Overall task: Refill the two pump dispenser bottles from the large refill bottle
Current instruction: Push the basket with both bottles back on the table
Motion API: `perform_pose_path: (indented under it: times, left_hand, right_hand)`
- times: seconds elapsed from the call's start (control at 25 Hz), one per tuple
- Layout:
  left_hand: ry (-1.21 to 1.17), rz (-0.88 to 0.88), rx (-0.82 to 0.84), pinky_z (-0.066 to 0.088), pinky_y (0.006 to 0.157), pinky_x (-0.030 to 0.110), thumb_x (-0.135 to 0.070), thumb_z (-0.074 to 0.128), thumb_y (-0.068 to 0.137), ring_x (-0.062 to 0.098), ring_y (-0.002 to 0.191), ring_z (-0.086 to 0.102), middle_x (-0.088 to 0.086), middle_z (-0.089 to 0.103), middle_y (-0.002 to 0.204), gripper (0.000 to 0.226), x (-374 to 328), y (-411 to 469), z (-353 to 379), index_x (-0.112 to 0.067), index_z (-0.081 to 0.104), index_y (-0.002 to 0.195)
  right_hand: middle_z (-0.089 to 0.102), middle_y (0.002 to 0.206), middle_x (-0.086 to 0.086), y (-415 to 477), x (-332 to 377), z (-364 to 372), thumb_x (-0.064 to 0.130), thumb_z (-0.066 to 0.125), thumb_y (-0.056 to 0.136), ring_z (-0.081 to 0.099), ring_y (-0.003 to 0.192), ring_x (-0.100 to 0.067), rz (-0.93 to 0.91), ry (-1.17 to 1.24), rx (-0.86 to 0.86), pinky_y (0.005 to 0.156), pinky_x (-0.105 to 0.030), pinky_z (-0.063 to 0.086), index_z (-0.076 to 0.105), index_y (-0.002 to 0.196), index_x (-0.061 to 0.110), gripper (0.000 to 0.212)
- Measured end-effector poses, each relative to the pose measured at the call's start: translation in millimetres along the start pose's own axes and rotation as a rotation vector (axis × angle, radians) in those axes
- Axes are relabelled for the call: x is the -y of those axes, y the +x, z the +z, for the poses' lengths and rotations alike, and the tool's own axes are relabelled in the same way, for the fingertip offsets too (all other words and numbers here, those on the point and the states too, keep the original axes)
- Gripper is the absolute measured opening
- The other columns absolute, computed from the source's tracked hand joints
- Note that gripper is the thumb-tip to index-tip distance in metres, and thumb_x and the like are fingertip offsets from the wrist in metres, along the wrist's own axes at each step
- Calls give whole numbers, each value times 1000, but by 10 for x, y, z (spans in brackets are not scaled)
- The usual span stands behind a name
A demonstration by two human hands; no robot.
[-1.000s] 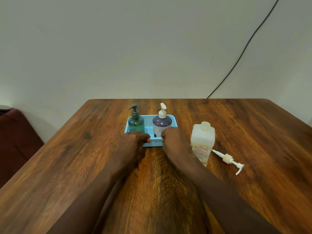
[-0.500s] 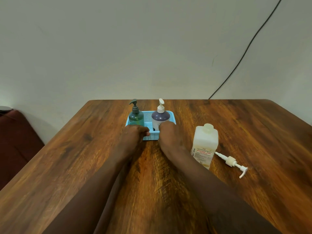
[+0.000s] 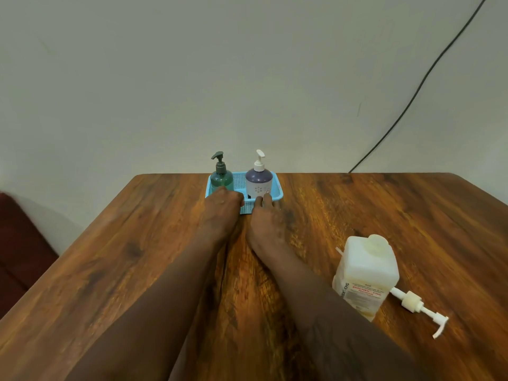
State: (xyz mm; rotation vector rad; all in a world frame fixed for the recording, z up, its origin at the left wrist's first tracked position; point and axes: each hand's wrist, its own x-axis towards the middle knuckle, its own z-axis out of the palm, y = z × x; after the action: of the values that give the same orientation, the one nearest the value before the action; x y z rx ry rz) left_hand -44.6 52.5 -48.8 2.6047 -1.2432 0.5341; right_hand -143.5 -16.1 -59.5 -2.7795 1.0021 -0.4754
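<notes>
Blue basket point(image 3: 238, 182) — my left hand point(image 3: 222, 207) grips its rim, right hand point(image 3: 266, 218) presses it; refill bottle point(image 3: 367, 273) to their right. Basket's farther off than before.

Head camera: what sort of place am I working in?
Probably a home or small office room: a wooden table against a bare wall, a black cable down that wall, a dark red seat at the left edge.

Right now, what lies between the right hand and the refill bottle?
Nothing: only bare table separates the right hand from the refill bottle, as the head view shows.
</notes>
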Motion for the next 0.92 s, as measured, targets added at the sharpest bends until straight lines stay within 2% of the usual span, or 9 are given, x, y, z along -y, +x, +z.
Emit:
perform_pose_path:
  times: [0.44,0.68,0.84,0.92]
  left_hand:
    - [-81,-64,-35,57,93,39,-24,75,92,29,114,67,12,69,123,30,147,771,377,-13,73,119]
    - [-69,-58,-42,57,90,37,-25,71,95,26,111,67,10,71,118,24,212,903,449,-14,74,116]
    - [-148,-39,-22,59,89,40,-23,68,97,28,109,68,9,72,119,23,190,822,345,-12,72,117]
    - [-220,-23,-48,58,88,41,-22,69,94,29,109,69,8,73,120,28,151,687,257,-11,71,119]
  right_hand:
    - [13,168,-10,861,29,251,20,62,98,22,151,-38,55,101,75,122,-47,29,15,161,11,79]
    - [18,164,-10,984,29,297,27,65,95,30,145,-37,33,113,59,119,-46,33,17,159,9,82]
    - [13,168,-11,906,15,265,35,63,96,17,153,-37,24,80,104,124,-50,18,14,162,13,84]
    - [16,168,-13,787,12,240,35,61,98,14,155,-35,-8,71,108,126,-50,15,19,161,15,79]
